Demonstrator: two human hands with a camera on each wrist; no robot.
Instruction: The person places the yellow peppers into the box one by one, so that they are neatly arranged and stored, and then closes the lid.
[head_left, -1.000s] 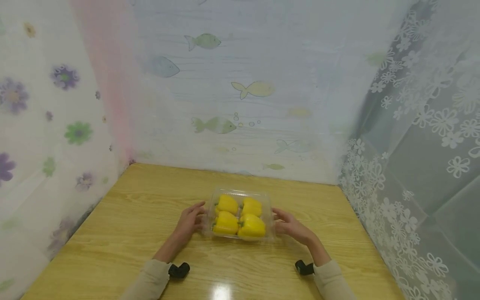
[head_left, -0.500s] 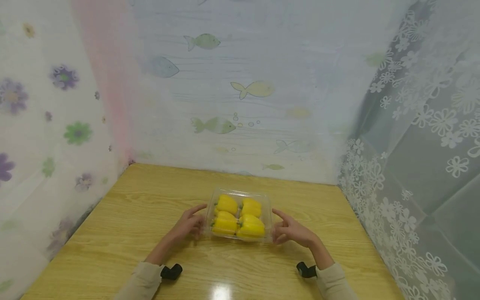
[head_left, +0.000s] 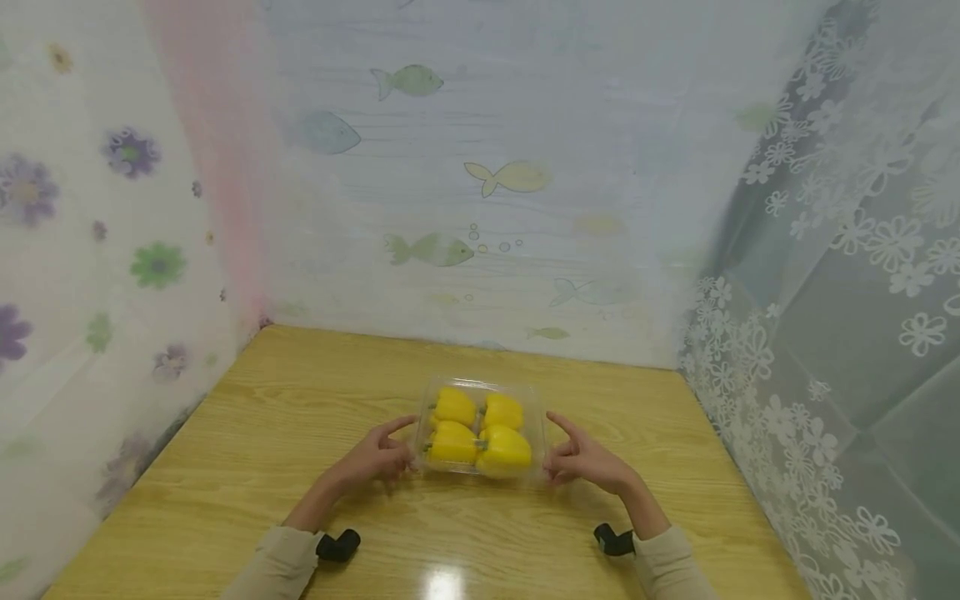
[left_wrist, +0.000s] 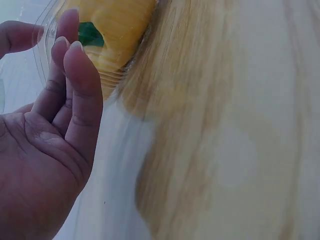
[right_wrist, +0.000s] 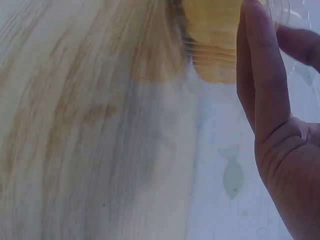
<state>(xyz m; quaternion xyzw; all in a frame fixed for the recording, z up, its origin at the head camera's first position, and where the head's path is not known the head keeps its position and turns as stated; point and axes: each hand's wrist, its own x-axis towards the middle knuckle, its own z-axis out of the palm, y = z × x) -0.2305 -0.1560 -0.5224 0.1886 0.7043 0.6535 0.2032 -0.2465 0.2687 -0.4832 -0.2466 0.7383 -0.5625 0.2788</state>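
Note:
A clear plastic container (head_left: 480,383) holding several yellow bell peppers (head_left: 504,450) stands in the middle of the table. My left hand (head_left: 375,457) is at its left side, and in the left wrist view that hand's thumb and fingertips pinch the clear rim. A pepper's green stem (left_wrist: 91,35) shows just past the fingers. On the opposite side, my right hand (head_left: 588,462) pinches the right rim, its fingertips (right_wrist: 252,12) in front of the plastic. Whether the container's base touches the table cannot be made out.
The wooden table (head_left: 300,383) ends at a back curtain (head_left: 480,208) printed with fish. Flowered curtains (head_left: 157,267) hang on the left, lace-patterned ones (head_left: 862,375) on the right. Black wrist devices (head_left: 339,546) sit at both sleeves.
Both hands' fingers have bent at the container's sides, from a looser spread to a hold on its rim. The left forearm has shifted slightly left and down. The container has barely moved.

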